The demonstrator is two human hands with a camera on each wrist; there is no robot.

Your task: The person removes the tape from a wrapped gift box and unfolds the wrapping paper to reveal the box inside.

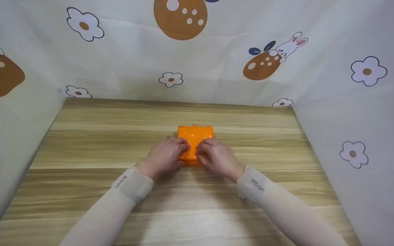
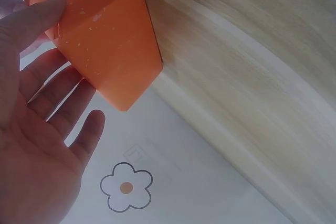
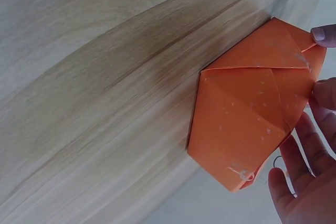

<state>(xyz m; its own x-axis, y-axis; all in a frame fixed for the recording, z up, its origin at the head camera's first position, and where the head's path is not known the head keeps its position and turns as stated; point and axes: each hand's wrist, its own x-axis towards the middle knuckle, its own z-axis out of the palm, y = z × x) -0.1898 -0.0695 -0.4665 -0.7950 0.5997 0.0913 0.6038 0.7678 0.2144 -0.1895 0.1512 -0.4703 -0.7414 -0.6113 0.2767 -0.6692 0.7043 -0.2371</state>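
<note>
Wood-grained table [image 1: 108, 133], and one orange folded object [image 1: 194, 133] on it, near the middle.
We see the left hand [image 1: 164, 154] pinching its left side between thumb and forefinger, and the right hand [image 1: 221, 158] pinching its right side in the same manner; on both, the other fingers look loosely extended. Farther out, we notice pale sleeves [image 1: 97, 218] with greyish cuffs [image 1: 133, 185], and around the table hangs white cloth [image 1: 125, 54] printed with flowers [image 1: 368, 71] and rabbits [image 1: 287, 48].

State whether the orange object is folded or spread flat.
Folded. The orange object shows angled, creased sides and an overlapping edge in both wrist views.
</note>
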